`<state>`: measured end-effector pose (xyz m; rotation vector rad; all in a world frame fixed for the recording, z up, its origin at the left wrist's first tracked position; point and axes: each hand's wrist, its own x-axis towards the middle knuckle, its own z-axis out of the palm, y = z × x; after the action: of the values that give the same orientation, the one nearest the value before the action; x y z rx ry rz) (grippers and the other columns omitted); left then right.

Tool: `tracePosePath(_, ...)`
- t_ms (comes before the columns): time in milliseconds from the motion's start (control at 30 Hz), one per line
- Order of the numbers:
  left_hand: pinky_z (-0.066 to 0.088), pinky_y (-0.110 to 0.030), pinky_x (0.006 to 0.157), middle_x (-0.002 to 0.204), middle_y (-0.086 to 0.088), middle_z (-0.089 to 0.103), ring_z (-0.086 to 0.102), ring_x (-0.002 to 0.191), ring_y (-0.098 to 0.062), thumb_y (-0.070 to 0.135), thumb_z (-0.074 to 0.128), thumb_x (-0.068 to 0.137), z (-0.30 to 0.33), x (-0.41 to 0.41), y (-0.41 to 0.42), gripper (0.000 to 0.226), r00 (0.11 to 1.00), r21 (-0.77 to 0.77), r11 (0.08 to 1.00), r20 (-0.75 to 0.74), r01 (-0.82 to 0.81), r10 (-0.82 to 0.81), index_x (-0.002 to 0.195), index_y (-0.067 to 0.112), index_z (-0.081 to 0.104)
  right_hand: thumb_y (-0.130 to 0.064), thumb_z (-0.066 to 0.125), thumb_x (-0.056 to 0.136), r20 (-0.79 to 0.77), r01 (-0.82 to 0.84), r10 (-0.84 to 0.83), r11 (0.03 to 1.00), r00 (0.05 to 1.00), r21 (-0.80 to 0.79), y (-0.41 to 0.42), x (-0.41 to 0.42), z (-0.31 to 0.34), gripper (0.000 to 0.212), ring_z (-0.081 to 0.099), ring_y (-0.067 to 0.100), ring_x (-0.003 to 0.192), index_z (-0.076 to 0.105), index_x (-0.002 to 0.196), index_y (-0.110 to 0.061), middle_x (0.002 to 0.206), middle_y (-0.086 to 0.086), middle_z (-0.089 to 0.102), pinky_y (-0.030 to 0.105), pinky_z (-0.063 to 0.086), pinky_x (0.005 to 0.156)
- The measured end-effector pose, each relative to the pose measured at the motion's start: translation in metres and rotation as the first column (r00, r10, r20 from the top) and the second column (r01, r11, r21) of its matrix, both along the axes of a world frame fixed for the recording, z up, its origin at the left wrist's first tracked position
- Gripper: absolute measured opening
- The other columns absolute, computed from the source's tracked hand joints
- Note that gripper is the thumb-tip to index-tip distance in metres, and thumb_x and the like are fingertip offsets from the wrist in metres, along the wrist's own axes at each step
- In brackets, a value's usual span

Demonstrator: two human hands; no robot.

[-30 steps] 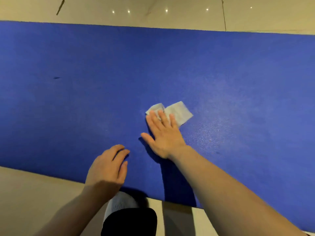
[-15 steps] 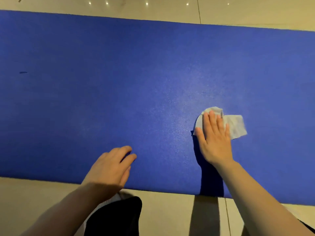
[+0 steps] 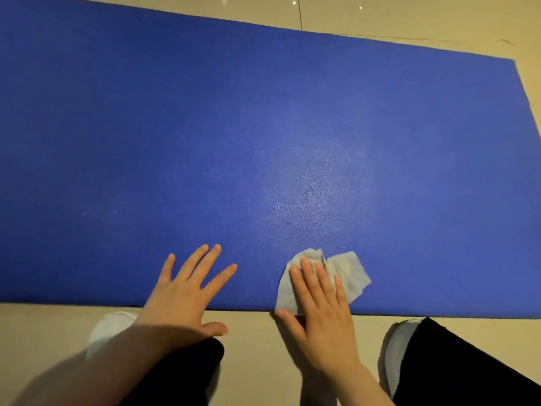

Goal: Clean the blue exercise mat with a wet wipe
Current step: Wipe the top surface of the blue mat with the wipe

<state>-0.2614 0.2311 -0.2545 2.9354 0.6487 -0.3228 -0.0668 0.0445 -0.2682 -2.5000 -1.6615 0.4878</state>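
Right hand is pressing wet wipe flat-fingered onto blue mat, at its near edge. Left hand is resting beside it, fingers spread wide.

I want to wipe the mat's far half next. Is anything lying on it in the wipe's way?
Nothing visible does. The right hand presses the wet wipe at the near edge; the blue mat beyond is bare.

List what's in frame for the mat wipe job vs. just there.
Job:
- blue exercise mat
- wet wipe, crumpled, at the mat's near edge
- right hand, straight fingers pressing the wipe
- left hand, spread flat on the near edge

Just there:
- beige tiled floor
- white shoes
- black trouser legs
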Motion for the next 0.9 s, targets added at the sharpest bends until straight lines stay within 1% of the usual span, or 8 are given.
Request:
tracePosePath(133, 0.045, -0.073, 0.077, 0.142, -0.018, 0.049, 0.041, 0.125, -0.032, 0.057, 0.087, 0.05, 0.006, 0.002, 0.018, 0.106, 0.992, 0.05, 0.991, -0.008, 0.125, -0.124, 0.138, 0.021, 0.042, -0.05, 0.044, 0.092, 0.041, -0.051, 0.05, 0.998, 0.998, 0.031, -0.001, 0.011, -0.006, 0.069, 0.016, 0.023, 0.149, 0.029, 0.153, -0.023, 0.162, 0.0, 0.019, 0.043, 0.006, 0.12)
tracePosePath(300, 0.055, -0.058, 0.071, 0.128, -0.021, 0.061, 0.061, 0.112, -0.041, 0.035, 0.064, 0.087, 0.022, 0.013, 0.046, 0.057, 0.991, 0.163, 0.986, 0.13, 0.021, -0.043, 0.135, 0.011, 0.045, -0.012, 0.076, 0.076, 0.067, -0.036, 0.019, 0.964, 0.998, 0.264, 0.056, 0.033, 0.01, 0.074, 0.036, 0.029, 0.141, 0.046, 0.144, -0.016, 0.153, 0.003, 0.039, 0.048, 0.02, 0.119)
tracePosePath(400, 0.054, -0.051, 0.048, 0.108, -0.026, 0.069, 0.07, 0.086, -0.045, 0.008, 0.091, 0.052, 0.039, 0.023, 0.074, 0.068, 0.996, 0.221, 0.975, 0.077, 0.037, -0.055, 0.115, -0.001, 0.068, -0.002, 0.088, 0.063, 0.062, -0.062, 0.047, 0.959, 0.997, 0.277, 0.097, 0.041, 0.025, 0.075, 0.055, 0.034, 0.126, 0.06, 0.132, -0.01, 0.136, 0.01, 0.059, 0.051, 0.038, 0.103)
tracePosePath(467, 0.041, -0.032, 0.03, 0.081, -0.021, 0.071, 0.068, 0.057, -0.038, -0.002, 0.092, 0.036, 0.043, 0.019, 0.086, 0.059, 0.999, 0.196, 0.981, 0.043, 0.006, -0.015, 0.093, -0.001, 0.074, 0.001, 0.08, 0.067, 0.092, -0.108, 0.081, 0.933, 0.992, 0.344, 0.117, 0.039, 0.03, 0.049, 0.068, 0.03, 0.104, 0.07, 0.113, -0.012, 0.116, 0.008, 0.069, 0.032, 0.055, 0.083)
tracePosePath(533, 0.025, -0.019, 0.033, 0.064, -0.012, 0.064, 0.054, 0.035, -0.03, -0.003, 0.087, 0.045, 0.042, 0.003, 0.09, 0.039, 0.998, 0.136, 0.989, 0.051, -0.051, 0.045, 0.079, 0.004, 0.069, -0.007, 0.066, 0.067, 0.098, -0.15, 0.124, 0.932, 0.987, 0.33, 0.126, 0.034, 0.028, 0.034, 0.07, 0.024, 0.088, 0.071, 0.1, -0.014, 0.104, 0.004, 0.07, 0.02, 0.047, 0.067)
tracePosePath(600, 0.035, -0.025, 0.035, 0.073, -0.011, 0.07, 0.056, 0.038, -0.03, 0.006, 0.071, 0.064, 0.038, -0.017, 0.09, 0.02, 0.994, 0.138, 0.988, 0.093, -0.074, 0.062, 0.084, 0.004, 0.071, -0.005, 0.07, 0.07, 0.041, -0.156, 0.15, 0.956, 0.988, 0.25, 0.126, 0.025, 0.014, 0.045, 0.067, 0.032, 0.106, 0.067, 0.115, -0.007, 0.121, 0.012, 0.066, 0.034, 0.055, 0.084)
tracePosePath(733, 0.048, -0.037, 0.055, 0.08, -0.008, 0.07, 0.064, 0.065, -0.031, 0.034, 0.04, 0.087, 0.04, -0.018, 0.09, 0.043, 0.98, 0.174, 0.976, 0.171, -0.133, 0.103, 0.093, 0.006, 0.072, -0.027, 0.084, 0.07, 0.029, -0.147, 0.144, 0.974, 0.989, 0.172, 0.115, 0.022, 0.003, 0.071, 0.054, 0.033, 0.128, 0.056, 0.134, -0.011, 0.141, 0.01, 0.054, 0.052, 0.04, 0.103)
tracePosePath(900, 0.054, -0.045, 0.063, 0.114, -0.018, 0.066, 0.066, 0.095, -0.038, 0.036, 0.072, 0.083, 0.037, 0.009, 0.098, 0.044, 0.979, 0.18, 0.968, 0.134, -0.177, 0.154, 0.117, 0.008, 0.067, -0.03, 0.083, 0.074, 0.143, -0.179, 0.163, 0.977, 0.976, 0.114, 0.12, 0.074, 0.004, 0.077, 0.05, 0.036, 0.128, 0.047, 0.141, -0.017, 0.144, 0.009, 0.049, 0.056, 0.041, 0.102)
